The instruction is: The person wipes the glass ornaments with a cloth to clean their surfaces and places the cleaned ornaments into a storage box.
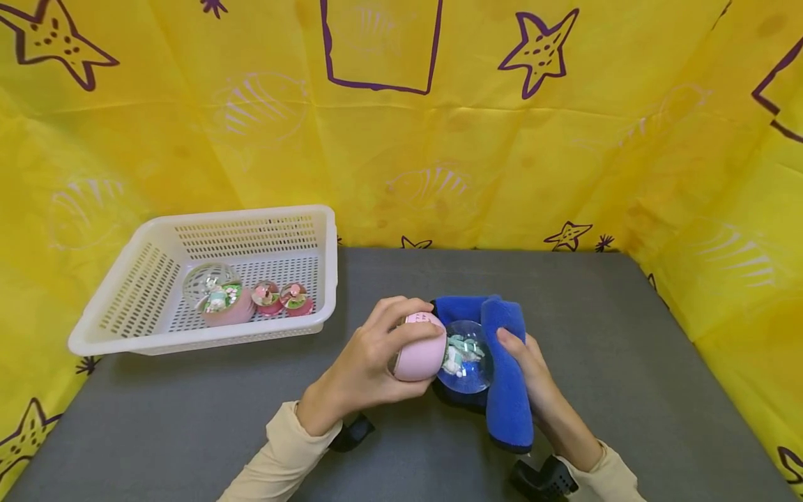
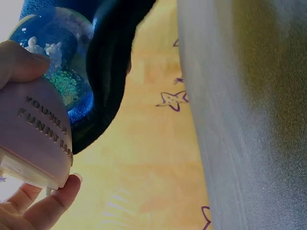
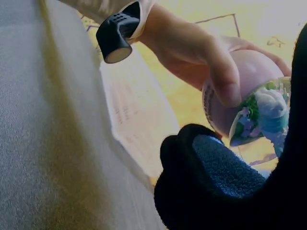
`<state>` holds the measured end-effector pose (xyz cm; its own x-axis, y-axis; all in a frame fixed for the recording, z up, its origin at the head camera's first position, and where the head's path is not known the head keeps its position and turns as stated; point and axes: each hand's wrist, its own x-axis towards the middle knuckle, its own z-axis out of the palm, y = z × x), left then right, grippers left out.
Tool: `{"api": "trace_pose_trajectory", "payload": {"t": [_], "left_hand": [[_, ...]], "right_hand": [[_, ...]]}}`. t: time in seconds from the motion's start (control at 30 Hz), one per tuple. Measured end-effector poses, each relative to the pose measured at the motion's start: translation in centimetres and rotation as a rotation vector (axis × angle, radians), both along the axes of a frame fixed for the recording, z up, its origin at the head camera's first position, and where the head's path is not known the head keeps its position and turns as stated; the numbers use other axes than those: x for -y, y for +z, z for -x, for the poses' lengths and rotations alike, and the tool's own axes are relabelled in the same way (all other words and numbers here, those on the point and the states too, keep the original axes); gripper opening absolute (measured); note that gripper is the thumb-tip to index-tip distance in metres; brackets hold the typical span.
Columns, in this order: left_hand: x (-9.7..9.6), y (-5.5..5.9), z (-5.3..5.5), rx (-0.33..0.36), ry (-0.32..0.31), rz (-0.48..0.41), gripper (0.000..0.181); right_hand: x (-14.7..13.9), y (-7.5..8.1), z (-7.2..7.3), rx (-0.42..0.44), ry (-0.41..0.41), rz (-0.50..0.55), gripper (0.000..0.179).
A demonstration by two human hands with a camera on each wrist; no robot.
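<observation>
My left hand (image 1: pixel 360 359) grips the pink rounded base of a snow globe (image 1: pixel 419 359), which is tipped sideways so its clear dome points right. Raised lettering runs along the base (image 2: pixel 36 124) in the left wrist view. Small white animal figures and greenish glitter show inside the dome. A blue cloth (image 1: pixel 509 390) with dark edging wraps behind the dome and over its right side. My right hand (image 1: pixel 542 383) holds this cloth against the glass, thumb on the front; its other fingers are hidden behind the fabric.
A white perforated plastic basket (image 1: pixel 207 340) stands at the left on the grey table (image 1: pixel 602 335). Inside lie a larger snow globe with a pink base (image 1: pixel 231 312) and two small globes, one (image 1: pixel 268 307) beside the other (image 1: pixel 298 305). Yellow patterned cloth (image 1: pixel 376 153) hangs around the table.
</observation>
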<state>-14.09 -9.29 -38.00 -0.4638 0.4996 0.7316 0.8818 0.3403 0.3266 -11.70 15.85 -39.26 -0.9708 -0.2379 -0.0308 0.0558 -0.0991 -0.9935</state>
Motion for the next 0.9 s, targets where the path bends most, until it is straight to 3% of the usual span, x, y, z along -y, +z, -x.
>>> {"api": "trace_pose_trajectory", "payload": {"t": [0.13, 0.33, 0.43, 0.63, 0.7, 0.83, 0.9], "left_hand": [[-0.1, -0.15, -0.03, 0.074, 0.006, -0.023, 0.068], [-0.22, -0.01, -0.24, 0.205, 0.032, -0.065, 0.069], [-0.23, 0.1, -0.32, 0.279, 0.03, -0.114, 0.071], [-0.02, 0.05, -0.37, 0.449, 0.043, -0.227, 0.072], [0.06, 0.07, -0.28, 0.424, 0.066, -0.211, 0.07], [0.18, 0.16, -0.12, 0.284, 0.084, -0.14, 0.069], [0.17, 0.16, -0.09, 0.239, 0.07, -0.126, 0.069]], "right_hand": [[0.22, -0.31, 0.16, -0.101, -0.082, 0.064, 0.026], [0.65, -0.32, 0.44, -0.157, -0.246, 0.075, 0.028], [0.69, -0.33, 0.39, -0.159, -0.235, 0.109, 0.025], [0.8, -0.57, 0.13, -0.136, -0.103, 0.08, 0.02], [0.77, -0.69, 0.14, -0.099, -0.04, 0.054, 0.032], [0.51, -0.76, 0.15, 0.019, 0.116, 0.059, 0.065], [0.34, -0.68, 0.11, 0.065, 0.163, 0.074, 0.072]]}}
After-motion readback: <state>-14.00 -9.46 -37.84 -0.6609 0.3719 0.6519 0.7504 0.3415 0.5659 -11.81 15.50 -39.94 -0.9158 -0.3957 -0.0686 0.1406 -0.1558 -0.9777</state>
